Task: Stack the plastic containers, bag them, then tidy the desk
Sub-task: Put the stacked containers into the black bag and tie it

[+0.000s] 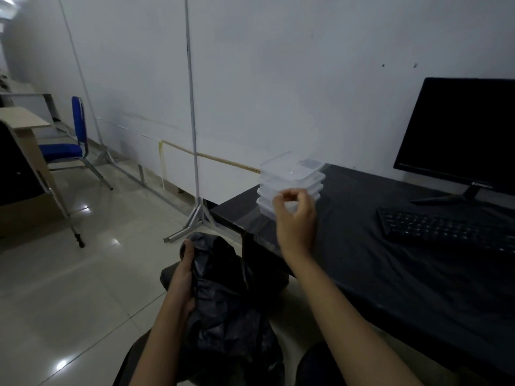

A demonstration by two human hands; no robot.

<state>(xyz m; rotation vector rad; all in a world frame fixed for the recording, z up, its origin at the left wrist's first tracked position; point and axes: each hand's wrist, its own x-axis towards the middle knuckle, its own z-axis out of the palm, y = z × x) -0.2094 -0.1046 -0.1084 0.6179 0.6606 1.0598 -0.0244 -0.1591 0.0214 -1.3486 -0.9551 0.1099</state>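
Note:
Several clear plastic containers [291, 178] stand stacked with lids on, at the near left corner of the black-covered desk [390, 263]. My right hand [296, 218] is raised right in front of the lower part of the stack with its fingers and thumb curled toward each other. Whether it touches a container is unclear. A crumpled black plastic bag [225, 302] lies on my lap below the desk corner. My left hand [185, 277] grips the bag along its left side.
A black keyboard [446, 228] and a dark monitor [459, 135] sit on the right of the desk. A metal stand [199, 210] rises from the floor just left of the desk corner. A blue chair [69, 146] and another desk stand far left.

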